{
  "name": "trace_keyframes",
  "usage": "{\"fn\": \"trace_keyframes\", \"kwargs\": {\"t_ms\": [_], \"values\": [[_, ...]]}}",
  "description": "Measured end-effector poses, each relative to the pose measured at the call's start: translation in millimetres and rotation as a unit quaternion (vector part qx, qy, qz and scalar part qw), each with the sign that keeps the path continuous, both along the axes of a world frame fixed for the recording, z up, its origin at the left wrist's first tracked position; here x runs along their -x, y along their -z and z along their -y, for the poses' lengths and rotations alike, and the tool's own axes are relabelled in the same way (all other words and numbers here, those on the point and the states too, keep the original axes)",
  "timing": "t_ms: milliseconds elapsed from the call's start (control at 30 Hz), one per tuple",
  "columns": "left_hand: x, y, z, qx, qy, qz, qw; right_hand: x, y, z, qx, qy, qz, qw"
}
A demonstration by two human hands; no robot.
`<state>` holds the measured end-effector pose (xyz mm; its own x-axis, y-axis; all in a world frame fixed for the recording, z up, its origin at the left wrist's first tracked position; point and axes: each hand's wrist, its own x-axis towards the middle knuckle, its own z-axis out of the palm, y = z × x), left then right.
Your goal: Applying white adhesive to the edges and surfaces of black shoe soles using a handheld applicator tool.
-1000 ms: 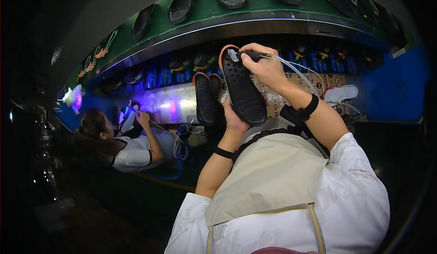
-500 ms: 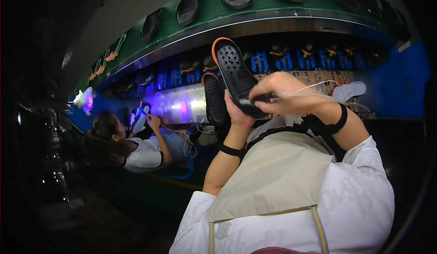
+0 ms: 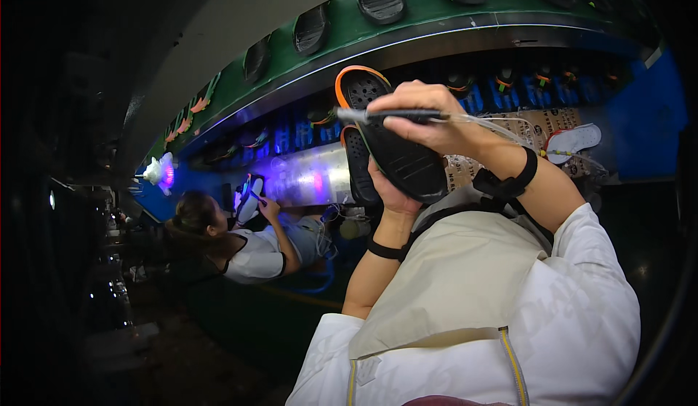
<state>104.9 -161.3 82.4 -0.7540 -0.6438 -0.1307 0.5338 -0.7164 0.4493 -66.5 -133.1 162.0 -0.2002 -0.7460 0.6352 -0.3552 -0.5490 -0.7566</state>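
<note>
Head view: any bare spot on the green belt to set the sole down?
Bare green belt shows only in the gaps between the dark soles. Below it is crowded: left hand holds the black sole, right hand the pen tool.

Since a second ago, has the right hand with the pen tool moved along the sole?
Yes. The right hand with the pen tool has slid from the toe of the black sole toward its middle; the orange-edged toe now shows beyond it, toward the green conveyor.

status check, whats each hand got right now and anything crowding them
Left hand grips black shoe sole from beneath. Right hand holds thin tool across sole's upper part. Second sole sits close behind; nothing blocking.
</note>
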Motion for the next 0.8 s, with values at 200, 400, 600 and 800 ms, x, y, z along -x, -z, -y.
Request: {"fn": "trace_keyframes", "kwargs": {"t_ms": [200,400,600,800], "values": [[0,-1,1,0.004,-0.024,0.008,1.0,-1,-2,4,0.05,0.062,-0.219,0.973],[-2,-2,4,0.038,0.008,-0.051,0.998,-1,-2,1,0.017,0.158,-0.127,0.979],[-4,0,7,0.047,0.002,-0.102,0.994,-6,-1,-2,0.021,-0.074,-0.146,0.986],[-6,1,16,-0.002,0.017,-0.119,0.993,-11,-4,-8,0.02,-0.012,-0.265,0.964]]}}
